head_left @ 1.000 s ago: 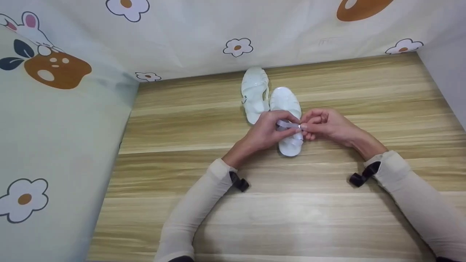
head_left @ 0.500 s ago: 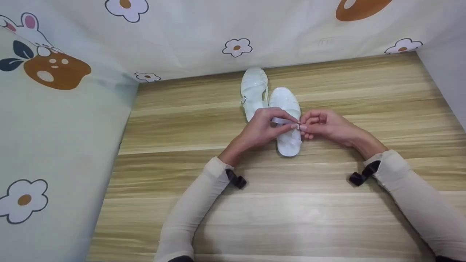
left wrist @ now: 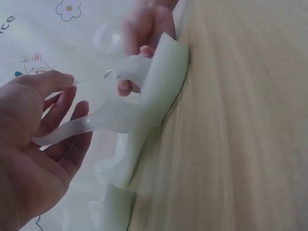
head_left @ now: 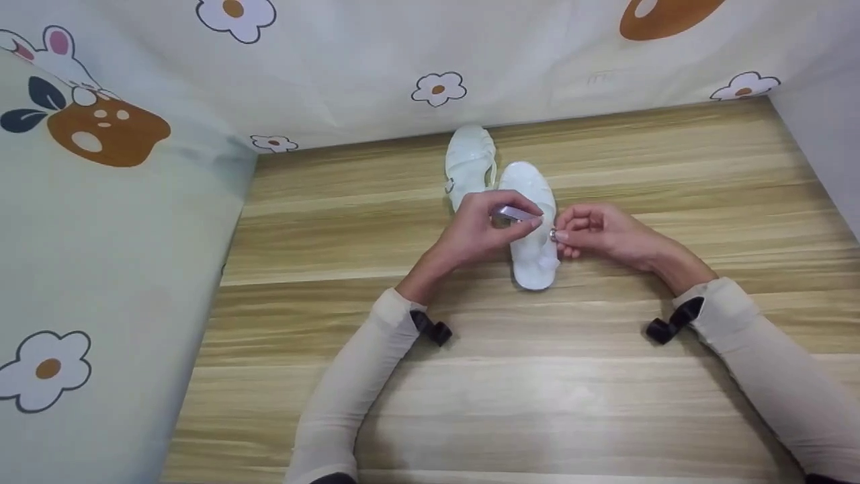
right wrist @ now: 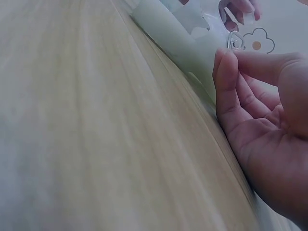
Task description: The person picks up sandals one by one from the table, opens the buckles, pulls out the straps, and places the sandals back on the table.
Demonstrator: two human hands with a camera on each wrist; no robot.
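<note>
Two white sandals lie on the wood-grain surface. The nearer sandal is between my hands. My left hand pinches the free end of its strap above the sandal. In the left wrist view the strap bends from the sandal's side through the curled fingers, its tip between thumb and forefinger. At the sandal's right side my right hand pinches beside a small metal buckle. The right wrist view shows the buckle just past the thumb and forefinger tips. The strap end is apart from the buckle.
The other sandal lies further back to the left, its heel partly covered by my left hand. A pale cloth wall with printed flowers rises behind the wooden surface. A second printed wall stands at the left.
My left hand has drawn back up and left with the strap end, away from the buckle where both hands' fingertips met. My right hand has stayed at the buckle.
</note>
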